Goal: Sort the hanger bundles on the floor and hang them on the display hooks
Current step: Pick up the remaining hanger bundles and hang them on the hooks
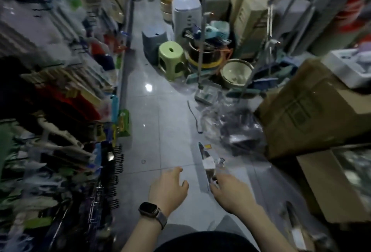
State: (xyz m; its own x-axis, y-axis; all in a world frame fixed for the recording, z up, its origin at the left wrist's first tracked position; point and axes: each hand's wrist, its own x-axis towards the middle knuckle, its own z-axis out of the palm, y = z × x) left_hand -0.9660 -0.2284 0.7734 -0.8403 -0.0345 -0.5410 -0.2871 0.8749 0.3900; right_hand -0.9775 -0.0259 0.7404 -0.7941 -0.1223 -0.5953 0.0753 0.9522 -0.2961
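My right hand (pixel 228 191) grips the near end of a long grey hanger bundle (pixel 205 157), fingers curled round it just below its white label band. The bundle points away from me over the grey tiled floor (pixel 160 121), and the blur keeps me from telling whether its far end touches the tiles. My left hand (pixel 168 187), with a watch (pixel 149 210) on the wrist, hovers just beside it to the left, fingers loosely bent and a little apart, holding nothing. Further out on the floor, to the right of the bundle's tip, lies a heap of clear plastic wrap (pixel 241 131) with dark hanger bundles inside it. The heap lies up against a big cardboard box (pixel 311 107), which sits tilted above a second box (pixel 325 183) nearer me. A thin black cord (pixel 193 117) lies on the tiles just left of that heap. Along my left runs the display rack (pixel 60 111), crowded with packaged goods on hooks, all smeared by motion. At its lower edge, near my left hand, a row of black hangers (pixel 115 171) hangs from the hooks. Down the aisle stand a green stool (pixel 170 58) and, behind it, a grey-blue stool (pixel 153 40), with a pale basin (pixel 235 72) on the floor to their right.
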